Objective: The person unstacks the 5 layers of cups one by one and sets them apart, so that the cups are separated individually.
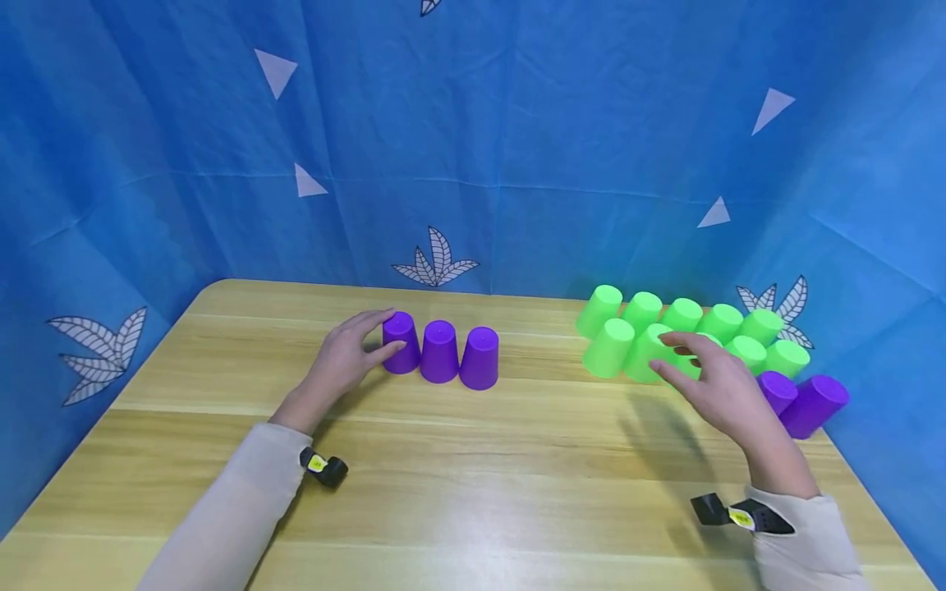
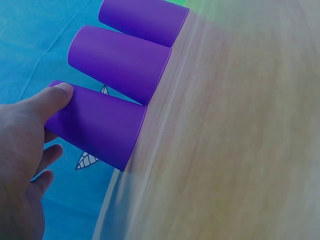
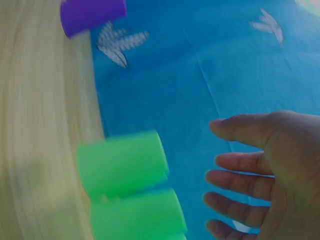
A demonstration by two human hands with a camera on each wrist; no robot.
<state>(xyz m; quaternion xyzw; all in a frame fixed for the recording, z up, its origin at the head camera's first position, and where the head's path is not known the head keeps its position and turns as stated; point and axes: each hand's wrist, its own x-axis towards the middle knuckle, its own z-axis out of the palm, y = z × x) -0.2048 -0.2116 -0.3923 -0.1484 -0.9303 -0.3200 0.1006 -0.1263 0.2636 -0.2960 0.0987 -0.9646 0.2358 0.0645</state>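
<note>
In the head view, a row of three upside-down purple cups (image 1: 440,351) is seen on the wooden table (image 1: 473,484). The leftmost purple cup (image 1: 401,342) is touched by the left hand (image 1: 347,357), with the thumb on its near side and the fingers curved round its far side. At the right, a bunch of upside-down green cups (image 1: 687,332) is stood in two rows. The right hand (image 1: 720,386) is held just above them, fingers spread wide, with nothing in it. Two more purple cups (image 1: 801,400) are found beside it, near the table's right edge.

In the left wrist view, the thumb (image 2: 52,97) is pressed on the nearest cup's base end.

In the right wrist view, which is blurred, spread fingers (image 3: 240,165) are seen near two green cups, not touching.
</note>
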